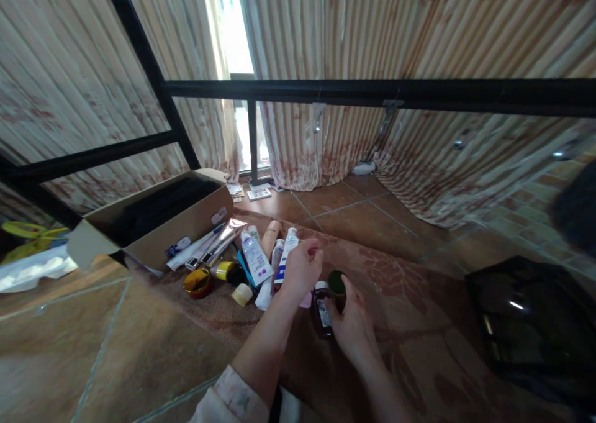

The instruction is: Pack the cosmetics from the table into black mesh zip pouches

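My left hand (302,266) hovers over a cluster of tubes on the rug, its fingers curled. A small pink thing shows under its palm, and I cannot make out what it is. It is closest to a white tube with a blue label (285,254). My right hand (354,325) is lower right of it, closed around a dark bottle with a green cap (336,282). A dark bottle with a white cap and label (322,311) stands between the two hands, touching my right fingers.
More tubes (255,256), a yellow-capped bottle (224,270), an amber jar (197,282) and a pale lid (242,294) lie by an open cardboard box (186,227). A black metal frame (372,92) crosses in front of curtains. A black glossy object (531,317) sits at the right.
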Demonstrator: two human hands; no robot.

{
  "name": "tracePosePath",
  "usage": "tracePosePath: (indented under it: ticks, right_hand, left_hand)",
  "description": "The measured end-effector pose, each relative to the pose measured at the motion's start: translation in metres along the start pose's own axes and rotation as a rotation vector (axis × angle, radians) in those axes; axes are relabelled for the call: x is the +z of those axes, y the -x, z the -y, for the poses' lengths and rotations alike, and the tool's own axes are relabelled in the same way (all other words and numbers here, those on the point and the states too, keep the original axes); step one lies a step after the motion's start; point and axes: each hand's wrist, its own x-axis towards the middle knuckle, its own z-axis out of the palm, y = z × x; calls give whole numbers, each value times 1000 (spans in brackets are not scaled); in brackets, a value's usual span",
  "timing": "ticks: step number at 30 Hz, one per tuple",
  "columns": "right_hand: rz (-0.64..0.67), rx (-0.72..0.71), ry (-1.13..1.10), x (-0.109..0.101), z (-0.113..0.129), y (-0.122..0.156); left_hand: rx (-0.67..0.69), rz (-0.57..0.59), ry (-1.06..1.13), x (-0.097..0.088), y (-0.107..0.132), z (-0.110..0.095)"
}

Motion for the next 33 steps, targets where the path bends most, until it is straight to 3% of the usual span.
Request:
tracePosePath:
  ticks: [10,15,23,28,33]
  right_hand:
    - [-42,-80,-88,19,-12,-10]
    - [-10,-32,-162,23,-22,-17]
    - [-40,38,-127,21,-18,-18]
    - [-50,51,-109,21,-18,-16]
    - [-62,33,-134,17,-23,-15]
  left_hand:
    - [-8,14,1,0,3,-2]
    - [9,19,32,-2,4,-2]
    - [44,-68,78,-40,21,2]
    - [-18,-158,73,-65,52,19]
    - [-31,-148,19,-88,114,28]
